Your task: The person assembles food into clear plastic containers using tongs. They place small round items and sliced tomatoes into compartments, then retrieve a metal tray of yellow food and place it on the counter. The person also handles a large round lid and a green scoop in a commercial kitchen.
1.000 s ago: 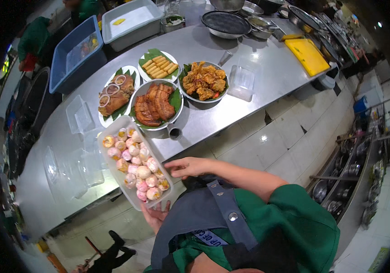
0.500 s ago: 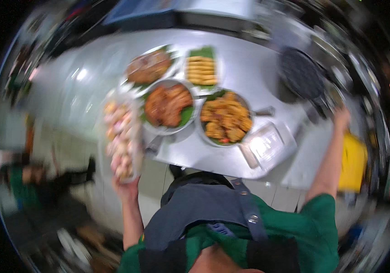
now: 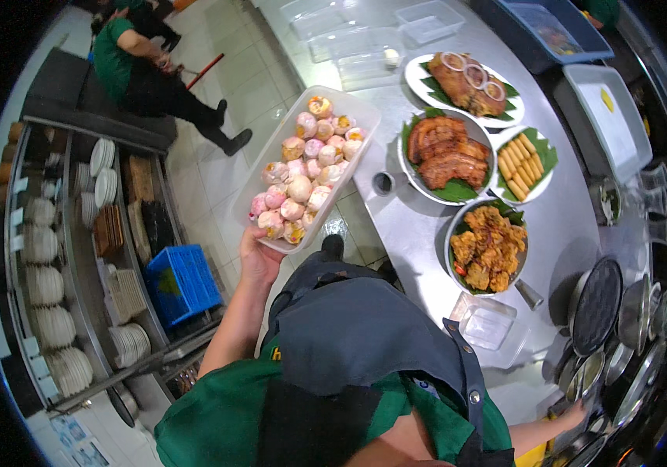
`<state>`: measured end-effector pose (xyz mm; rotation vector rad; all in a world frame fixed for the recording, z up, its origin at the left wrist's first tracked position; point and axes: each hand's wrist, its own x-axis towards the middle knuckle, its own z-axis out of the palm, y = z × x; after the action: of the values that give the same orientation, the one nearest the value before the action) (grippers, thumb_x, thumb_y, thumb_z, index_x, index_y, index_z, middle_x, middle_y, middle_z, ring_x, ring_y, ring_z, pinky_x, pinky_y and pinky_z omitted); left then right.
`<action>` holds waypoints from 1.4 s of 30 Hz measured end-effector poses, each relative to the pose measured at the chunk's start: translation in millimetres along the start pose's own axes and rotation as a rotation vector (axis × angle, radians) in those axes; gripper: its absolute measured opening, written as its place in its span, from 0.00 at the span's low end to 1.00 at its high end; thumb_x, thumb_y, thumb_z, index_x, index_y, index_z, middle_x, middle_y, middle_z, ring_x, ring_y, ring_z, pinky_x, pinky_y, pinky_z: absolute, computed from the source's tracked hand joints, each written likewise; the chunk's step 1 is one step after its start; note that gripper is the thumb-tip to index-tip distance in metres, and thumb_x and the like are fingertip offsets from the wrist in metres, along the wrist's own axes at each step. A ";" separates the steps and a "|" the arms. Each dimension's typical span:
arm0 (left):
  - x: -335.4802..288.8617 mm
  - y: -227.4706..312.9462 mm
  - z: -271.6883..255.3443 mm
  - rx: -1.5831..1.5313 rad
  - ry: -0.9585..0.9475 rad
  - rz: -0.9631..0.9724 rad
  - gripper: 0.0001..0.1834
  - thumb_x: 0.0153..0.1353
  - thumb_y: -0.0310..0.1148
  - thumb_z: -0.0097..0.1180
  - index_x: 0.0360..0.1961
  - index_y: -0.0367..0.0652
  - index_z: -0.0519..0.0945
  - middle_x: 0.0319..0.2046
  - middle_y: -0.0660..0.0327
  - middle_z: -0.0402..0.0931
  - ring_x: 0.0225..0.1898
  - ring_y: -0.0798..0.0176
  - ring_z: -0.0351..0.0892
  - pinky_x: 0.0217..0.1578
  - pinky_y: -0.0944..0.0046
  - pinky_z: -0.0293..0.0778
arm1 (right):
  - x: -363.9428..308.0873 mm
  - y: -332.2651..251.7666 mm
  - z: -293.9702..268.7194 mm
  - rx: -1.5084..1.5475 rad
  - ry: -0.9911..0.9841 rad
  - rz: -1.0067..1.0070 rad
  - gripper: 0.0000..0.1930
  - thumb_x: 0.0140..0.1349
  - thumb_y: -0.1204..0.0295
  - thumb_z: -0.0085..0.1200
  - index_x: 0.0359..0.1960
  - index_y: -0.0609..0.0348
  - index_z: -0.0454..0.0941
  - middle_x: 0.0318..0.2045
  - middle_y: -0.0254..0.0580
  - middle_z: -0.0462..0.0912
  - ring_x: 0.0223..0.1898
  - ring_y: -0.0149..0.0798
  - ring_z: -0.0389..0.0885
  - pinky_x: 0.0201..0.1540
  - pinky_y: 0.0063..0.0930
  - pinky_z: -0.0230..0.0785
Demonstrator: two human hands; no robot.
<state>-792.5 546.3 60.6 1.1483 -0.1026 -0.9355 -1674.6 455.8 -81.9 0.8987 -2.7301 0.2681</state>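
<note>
My left hand (image 3: 259,261) grips the near end of a clear plastic tub (image 3: 363,117). Many round pink, white and orange pieces (image 3: 299,187), like peeled coloured eggs, fill it. It is held over the floor, left of the steel table (image 3: 396,226). Far to the lower right, my right hand (image 3: 572,416) reaches in among pans and metal utensils, at a thin metal handle (image 3: 580,384). Its fingers are too small and partly hidden to show whether they close on it. Nearest the table's front edge stand a bowl of fried pieces (image 3: 491,247) and a clear empty tub (image 3: 487,323).
A bowl of browned meat slabs (image 3: 449,152), a plate of rolls (image 3: 522,166) and an onion-topped meat plate (image 3: 466,84) sit on the table. Dark pans (image 3: 596,305) crowd the right. At left are a plate shelf (image 3: 53,327), a blue crate (image 3: 183,286) and another person (image 3: 143,70).
The view has swung left, bringing the shelf and crate into sight. The filled tub stays in my left hand, while my right hand now appears lower in the picture, still among the pans.
</note>
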 end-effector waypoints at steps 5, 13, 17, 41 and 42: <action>20.6 14.4 -29.8 -0.099 -0.038 0.058 0.33 0.53 0.36 0.47 0.62 0.36 0.63 0.58 0.50 0.69 0.59 0.50 0.72 0.59 0.50 0.70 | -72.8 -55.0 -63.5 0.039 -0.005 0.141 0.26 0.64 0.47 0.47 0.47 0.58 0.81 0.43 0.54 0.83 0.38 0.55 0.83 0.40 0.46 0.75; 87.3 76.6 -91.2 -0.127 0.013 0.025 0.35 0.52 0.32 0.50 0.64 0.36 0.61 0.60 0.51 0.67 0.61 0.49 0.69 0.62 0.49 0.65 | -207.0 -391.6 -302.5 1.261 -0.431 -0.266 0.23 0.63 0.58 0.57 0.57 0.54 0.76 0.28 0.26 0.74 0.28 0.21 0.67 0.28 0.15 0.54; 108.4 127.2 -108.9 -0.129 0.002 0.060 0.39 0.51 0.30 0.50 0.66 0.39 0.55 0.63 0.52 0.62 0.64 0.52 0.64 0.65 0.51 0.61 | -403.0 -562.3 -399.9 0.834 -0.909 -0.959 0.19 0.63 0.66 0.57 0.55 0.58 0.78 0.33 0.28 0.80 0.26 0.19 0.70 0.26 0.13 0.59; 274.7 156.3 -91.9 0.030 0.305 -0.006 0.33 0.48 0.27 0.51 0.60 0.37 0.64 0.56 0.53 0.70 0.59 0.53 0.69 0.62 0.53 0.62 | -621.2 -863.3 -319.7 0.353 -1.198 -1.828 0.15 0.59 0.59 0.55 0.39 0.55 0.83 0.29 0.52 0.83 0.36 0.55 0.82 0.39 0.45 0.73; 282.2 149.5 -94.3 -0.030 0.243 0.002 0.33 0.49 0.28 0.52 0.60 0.37 0.64 0.57 0.53 0.70 0.59 0.53 0.69 0.63 0.52 0.61 | -614.0 -869.4 -306.9 0.395 -1.274 -1.809 0.16 0.60 0.60 0.56 0.43 0.56 0.83 0.29 0.52 0.84 0.34 0.50 0.83 0.38 0.40 0.73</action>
<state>-478.9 437.8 33.2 1.2255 0.1070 -0.7871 -617.8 185.5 110.5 3.8390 -1.0105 -0.2689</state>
